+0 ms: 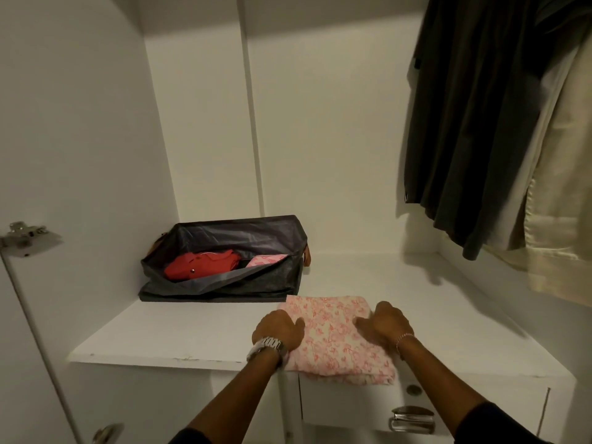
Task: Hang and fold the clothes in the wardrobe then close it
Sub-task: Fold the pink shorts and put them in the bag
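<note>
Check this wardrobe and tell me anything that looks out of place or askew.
The folded pink floral garment overhangs the front edge of the shelf above the drawer. The dark fabric storage box has a sagging, collapsed front wall. The shelf's front edge looks slightly chipped. Nothing is spilled.

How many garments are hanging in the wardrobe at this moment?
2 visible: a dark garment at upper right, and a cream satin garment beside it at the frame's right edge. More may hang out of view.
</note>
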